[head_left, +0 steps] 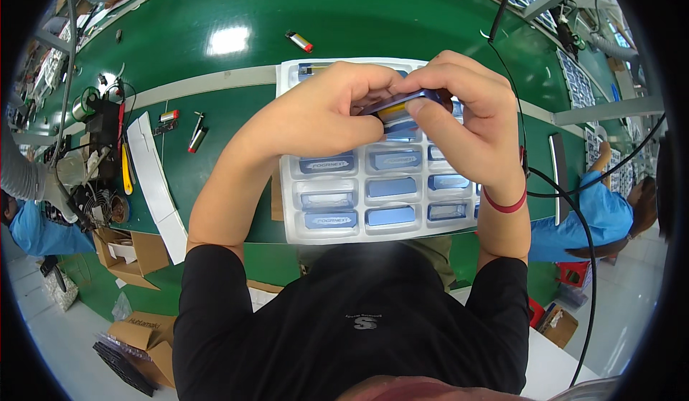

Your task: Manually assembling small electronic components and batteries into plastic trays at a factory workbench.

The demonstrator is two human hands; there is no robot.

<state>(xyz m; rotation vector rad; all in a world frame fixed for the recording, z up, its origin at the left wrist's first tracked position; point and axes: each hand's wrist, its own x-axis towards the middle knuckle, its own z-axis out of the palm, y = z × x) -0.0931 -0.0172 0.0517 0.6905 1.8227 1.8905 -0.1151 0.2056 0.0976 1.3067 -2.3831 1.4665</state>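
Both hands raised over the tray (286, 200), close together, a single case (403, 100) between them. Left hand (334, 110) pinches its left end, thumb low on the near side, forefinger curled over the far side. Right hand (470, 117) pinches the other end, thumb pressed by a yellow part (393, 112) that shows along the case's near side. Fingertips of the two hands nearly meet at the far edge.

Case: blue-violet, slim. Long axis runs crosswise from hand to hand, right end angled somewhat farther from the body than the left. Yellow part lies roughly along the same line. Both ends are covered by fingers; cannot tell which is the top.

Below the hands and toward the body, rows of blue blocks (391, 187) sit in the tray's pockets, long axes also crosswise. Beyond the left hand, a red-ended cell (300, 41) lies aslant on the green bench (359, 13). Well left of the left hand: a white strip (154, 185), then a yellow knife (127, 171). Red band (505, 204) on the right wrist.
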